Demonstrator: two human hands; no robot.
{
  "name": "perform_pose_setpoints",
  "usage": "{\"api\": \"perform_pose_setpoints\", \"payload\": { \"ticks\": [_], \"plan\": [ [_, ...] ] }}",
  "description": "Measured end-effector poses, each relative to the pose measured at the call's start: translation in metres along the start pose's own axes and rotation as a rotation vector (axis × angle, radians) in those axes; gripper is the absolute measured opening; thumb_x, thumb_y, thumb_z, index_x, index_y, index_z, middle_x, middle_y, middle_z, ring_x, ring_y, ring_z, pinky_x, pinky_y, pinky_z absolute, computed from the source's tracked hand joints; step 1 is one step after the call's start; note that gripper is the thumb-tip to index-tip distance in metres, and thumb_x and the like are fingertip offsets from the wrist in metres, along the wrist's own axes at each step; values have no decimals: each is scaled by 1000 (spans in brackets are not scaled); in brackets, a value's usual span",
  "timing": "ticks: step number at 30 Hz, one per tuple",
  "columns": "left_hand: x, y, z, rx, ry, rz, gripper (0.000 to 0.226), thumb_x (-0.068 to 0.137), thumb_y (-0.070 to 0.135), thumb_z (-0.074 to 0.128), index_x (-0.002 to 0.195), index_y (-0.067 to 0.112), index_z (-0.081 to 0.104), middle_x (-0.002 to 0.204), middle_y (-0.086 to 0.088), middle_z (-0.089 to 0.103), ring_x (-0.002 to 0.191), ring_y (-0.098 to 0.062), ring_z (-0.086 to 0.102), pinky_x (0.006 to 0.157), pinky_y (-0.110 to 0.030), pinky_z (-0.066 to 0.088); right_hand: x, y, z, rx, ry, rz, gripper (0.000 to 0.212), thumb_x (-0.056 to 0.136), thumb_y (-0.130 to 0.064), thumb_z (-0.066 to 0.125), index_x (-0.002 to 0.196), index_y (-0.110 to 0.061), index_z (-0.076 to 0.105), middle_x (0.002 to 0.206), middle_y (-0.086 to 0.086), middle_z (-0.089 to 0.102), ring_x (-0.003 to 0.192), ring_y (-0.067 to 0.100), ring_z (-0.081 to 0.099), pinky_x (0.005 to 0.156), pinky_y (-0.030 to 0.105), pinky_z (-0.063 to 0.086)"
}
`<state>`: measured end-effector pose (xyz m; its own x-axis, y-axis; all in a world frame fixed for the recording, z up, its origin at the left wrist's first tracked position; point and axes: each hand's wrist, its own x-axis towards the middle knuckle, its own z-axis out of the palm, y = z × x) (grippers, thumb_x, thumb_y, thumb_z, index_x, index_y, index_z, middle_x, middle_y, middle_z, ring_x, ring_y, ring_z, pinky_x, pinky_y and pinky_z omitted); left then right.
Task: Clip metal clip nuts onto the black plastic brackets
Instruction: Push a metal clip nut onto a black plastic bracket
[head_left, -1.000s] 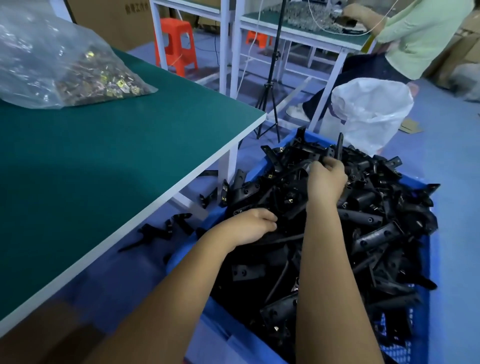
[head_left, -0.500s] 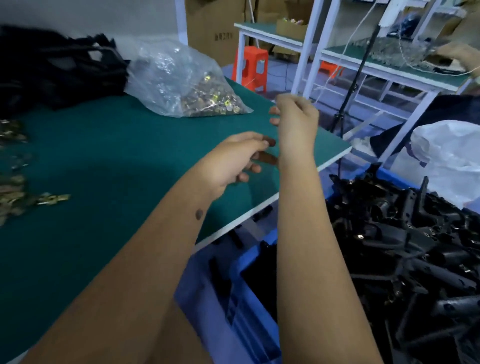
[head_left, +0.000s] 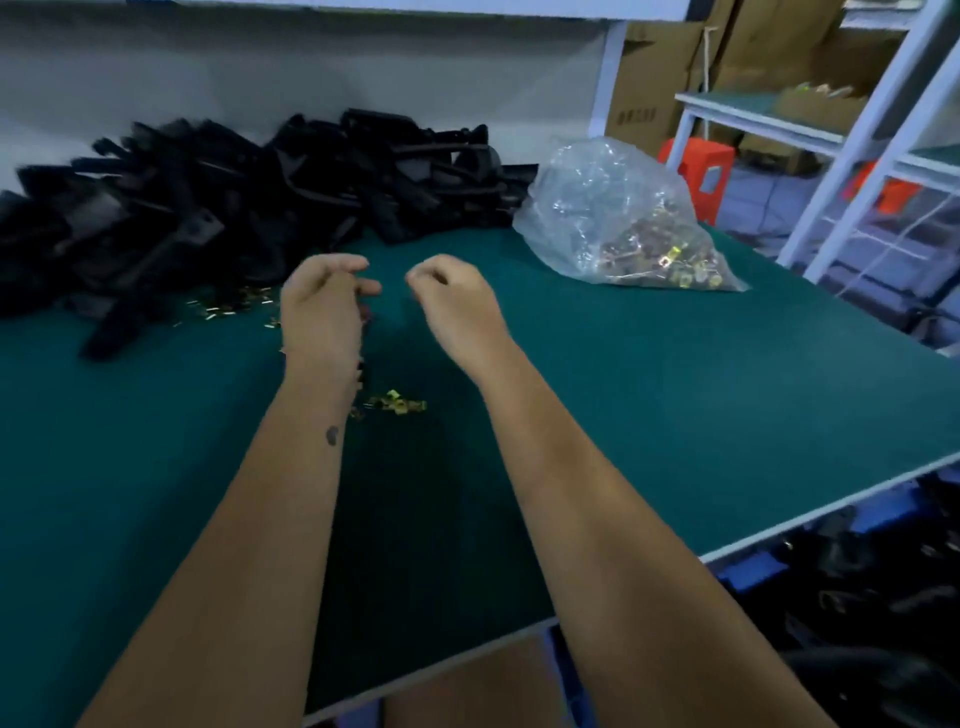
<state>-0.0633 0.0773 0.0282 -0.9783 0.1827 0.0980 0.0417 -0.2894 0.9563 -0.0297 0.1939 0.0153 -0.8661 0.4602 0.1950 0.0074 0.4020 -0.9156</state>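
Note:
My left hand (head_left: 324, 306) hovers palm down over the green table (head_left: 675, 389), fingers curled. A dark strip of a black bracket (head_left: 361, 371) peeks out under its wrist. My right hand (head_left: 457, 301) hangs beside it with curled fingers, and nothing shows in it. A big pile of black plastic brackets (head_left: 249, 197) lies at the back left. A few gold clip nuts (head_left: 397, 404) lie between my forearms, and more loose clip nuts (head_left: 228, 306) are scattered by the pile. A clear bag of clip nuts (head_left: 623, 223) sits at the back right.
A blue crate (head_left: 753, 569) full of black brackets stands on the floor beyond the table's right edge. Behind it are white-framed tables (head_left: 753, 119), an orange stool (head_left: 698, 166) and cardboard boxes (head_left: 649, 78). A grey wall backs the table.
Both hands came up out of the crate on the floor and swung left over the table. My view turned from the crate to the tabletop.

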Motion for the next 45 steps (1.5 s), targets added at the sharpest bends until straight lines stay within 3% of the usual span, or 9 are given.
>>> {"api": "perform_pose_setpoints", "payload": {
  "ticks": [8, 12, 18, 23, 26, 31, 34, 40, 45],
  "plan": [
    [49, -21, -80, 186, 418, 12, 34, 96, 3, 36, 77, 22, 58, 77, 4, 60, 66, -11, 49, 67, -29, 40, 34, 17, 57, -149, -84, 19, 16, 100, -30, 46, 107, -29, 60, 87, -22, 54, 77, 1, 53, 64, 24, 44],
    [60, -28, -75, 417, 377, -33, 28, 93, 14, 42, 83, 29, 63, 80, 10, 66, 61, -10, 51, 67, -32, 43, 58, 19, 71, -158, -83, 4, 20, 98, -27, 48, 112, -30, 61, 93, -24, 51, 83, -1, 52, 65, 24, 42],
    [71, -28, -71, 286, 351, -49, 28, 96, 9, 45, 82, 22, 66, 76, 8, 65, 45, 7, 50, 46, -11, 42, 92, 0, 104, -142, -244, -115, 30, 94, -30, 52, 120, -41, 61, 121, -9, 48, 121, 19, 47, 101, 42, 44],
    [74, -30, -73, 232, 343, -103, 29, 93, 11, 47, 79, 24, 68, 73, 11, 66, 67, -7, 55, 64, -25, 45, 110, -2, 128, -329, -357, -121, 42, 97, -36, 50, 138, -42, 50, 145, 0, 42, 138, 25, 29, 114, 44, 19],
    [76, -30, -72, 205, 336, -122, 29, 94, 10, 48, 78, 24, 69, 67, 13, 65, 65, -6, 54, 66, -26, 44, 111, 1, 128, -330, -320, -124, 48, 98, -33, 49, 145, -31, 45, 148, -2, 42, 139, 21, 33, 117, 43, 22],
    [75, -31, -72, 210, 332, -116, 30, 95, 11, 48, 80, 27, 68, 65, 14, 66, 50, 3, 51, 54, -19, 43, 99, -5, 114, 37, 63, -193, 18, 93, -21, 61, 108, -23, 71, 108, -9, 62, 94, -1, 58, 83, 15, 45],
    [72, -30, -69, 262, 291, -110, 28, 94, 14, 48, 82, 31, 67, 76, 14, 67, 66, -2, 58, 64, -26, 43, 95, -8, 97, 199, 262, -148, 24, 87, -5, 64, 84, -28, 60, 86, -8, 62, 76, -1, 58, 69, 13, 46],
    [68, -29, -61, 291, 125, -96, 19, 100, 28, 49, 94, 32, 67, 99, 7, 71, 94, -11, 64, 89, -33, 50, 63, -14, 82, 493, 324, 24, 44, 80, -1, 64, 109, -28, 44, 78, -5, 54, 54, -5, 50, 52, 9, 41],
    [64, -27, -59, 226, 95, -115, 19, 98, 38, 53, 102, 25, 66, 105, -1, 70, 102, -19, 65, 94, -39, 52, 23, -14, 91, 391, 236, -7, 43, 77, -3, 65, 109, -28, 52, 99, -11, 57, 76, -11, 55, 64, 6, 43]
  ]
}}
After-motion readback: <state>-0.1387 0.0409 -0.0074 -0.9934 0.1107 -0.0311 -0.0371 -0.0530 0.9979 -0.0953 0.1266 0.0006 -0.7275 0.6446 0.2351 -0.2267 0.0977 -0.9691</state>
